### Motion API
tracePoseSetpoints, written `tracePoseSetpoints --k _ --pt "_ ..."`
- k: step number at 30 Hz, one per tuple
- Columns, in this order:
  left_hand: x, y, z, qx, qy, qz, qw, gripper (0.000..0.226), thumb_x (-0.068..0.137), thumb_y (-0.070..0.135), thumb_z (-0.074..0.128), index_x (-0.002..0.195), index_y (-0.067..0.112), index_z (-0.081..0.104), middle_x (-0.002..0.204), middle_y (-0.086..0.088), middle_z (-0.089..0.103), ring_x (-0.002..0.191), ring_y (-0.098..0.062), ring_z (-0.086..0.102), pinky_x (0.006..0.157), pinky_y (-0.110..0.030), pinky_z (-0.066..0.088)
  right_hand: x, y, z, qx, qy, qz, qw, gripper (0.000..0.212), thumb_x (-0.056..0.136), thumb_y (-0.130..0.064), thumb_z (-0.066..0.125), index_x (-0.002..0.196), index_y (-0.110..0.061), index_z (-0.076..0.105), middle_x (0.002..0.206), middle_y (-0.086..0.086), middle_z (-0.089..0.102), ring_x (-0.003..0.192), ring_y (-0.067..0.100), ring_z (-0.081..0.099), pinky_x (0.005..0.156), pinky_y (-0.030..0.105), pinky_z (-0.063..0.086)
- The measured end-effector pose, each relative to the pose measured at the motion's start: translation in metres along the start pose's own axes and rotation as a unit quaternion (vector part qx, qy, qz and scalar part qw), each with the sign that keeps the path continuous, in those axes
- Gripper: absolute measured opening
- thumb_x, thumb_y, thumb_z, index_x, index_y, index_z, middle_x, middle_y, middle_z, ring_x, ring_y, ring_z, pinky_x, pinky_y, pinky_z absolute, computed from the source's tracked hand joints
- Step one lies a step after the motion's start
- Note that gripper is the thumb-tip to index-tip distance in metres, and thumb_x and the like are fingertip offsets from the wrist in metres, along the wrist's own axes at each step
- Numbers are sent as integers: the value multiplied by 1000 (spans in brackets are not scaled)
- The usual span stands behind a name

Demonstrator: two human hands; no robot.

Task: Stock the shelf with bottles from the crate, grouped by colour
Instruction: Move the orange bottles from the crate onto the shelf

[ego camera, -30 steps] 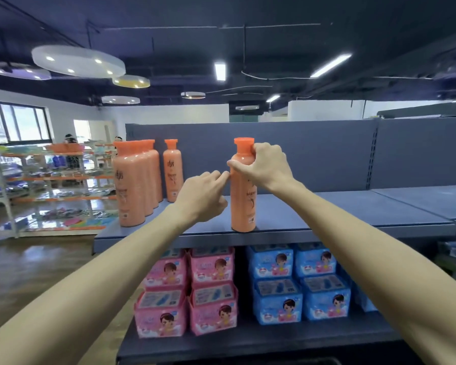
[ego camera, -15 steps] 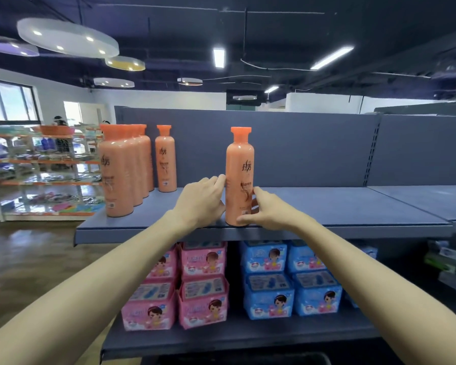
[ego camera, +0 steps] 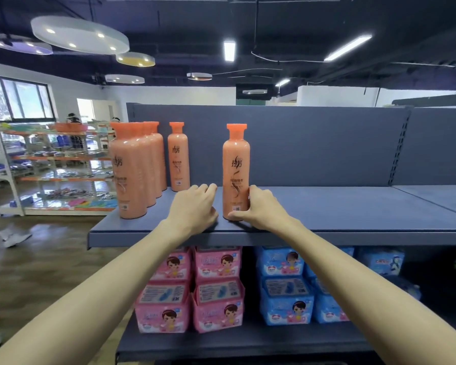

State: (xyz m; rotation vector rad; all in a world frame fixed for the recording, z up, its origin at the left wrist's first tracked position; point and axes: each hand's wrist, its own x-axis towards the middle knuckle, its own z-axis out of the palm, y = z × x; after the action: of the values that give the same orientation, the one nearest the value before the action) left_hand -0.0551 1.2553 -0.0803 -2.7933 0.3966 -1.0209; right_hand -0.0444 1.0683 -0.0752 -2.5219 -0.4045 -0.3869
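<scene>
An orange bottle (ego camera: 236, 169) stands upright near the front edge of the grey-blue top shelf (ego camera: 327, 206), label facing me. My right hand (ego camera: 259, 208) grips its base, thumb across the front and fingers round the right side. My left hand (ego camera: 195, 206) rests on the shelf just left of the bottle with loosely curled fingers, a small gap from it, holding nothing. A row of matching orange bottles (ego camera: 131, 169) lines the shelf's left end, and a single one (ego camera: 179, 156) stands further back. The crate is out of view.
Pink packs (ego camera: 166, 299) and blue packs (ego camera: 284, 299) fill the shelf below. The top shelf runs on to the right against a grey back panel (ego camera: 313, 146). Another stocked rack (ego camera: 55, 164) stands across the wooden floor at left.
My right hand has slid from the bottle's cap down to its base. The bottle now shows its label. My left hand has drawn slightly away from the bottle.
</scene>
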Motion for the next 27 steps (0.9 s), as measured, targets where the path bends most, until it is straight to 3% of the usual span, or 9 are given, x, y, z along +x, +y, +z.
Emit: tracePoseSetpoints --k 9,15,27 --pt "-14 -57 18 11 -3 -38 999 40 87 34 48 123 16 49 106 -2 64 98 -26 59 64 -34 45 36 -29 36 16 0 -2 1000 60 72 -51 80 105 -12 49 108 7 62 96 27 60 78 40 54" --pt "-18 -81 27 -5 9 -57 998 26 86 33 48 105 16 53 94 -2 64 87 -26 59 58 -35 43 61 -46 57 15 -4 -5 1000 59 75 -49 79 107 -11 48 109 10 61 98 30 60 79 42 53" --pt "-16 -82 33 -69 65 -100 990 19 85 31 52 96 16 54 85 0 61 81 -25 58 59 -35 43 105 -74 92 22 -13 -17 1000 59 78 -44 79 110 -6 47 112 14 60 99 33 60 73 37 49"
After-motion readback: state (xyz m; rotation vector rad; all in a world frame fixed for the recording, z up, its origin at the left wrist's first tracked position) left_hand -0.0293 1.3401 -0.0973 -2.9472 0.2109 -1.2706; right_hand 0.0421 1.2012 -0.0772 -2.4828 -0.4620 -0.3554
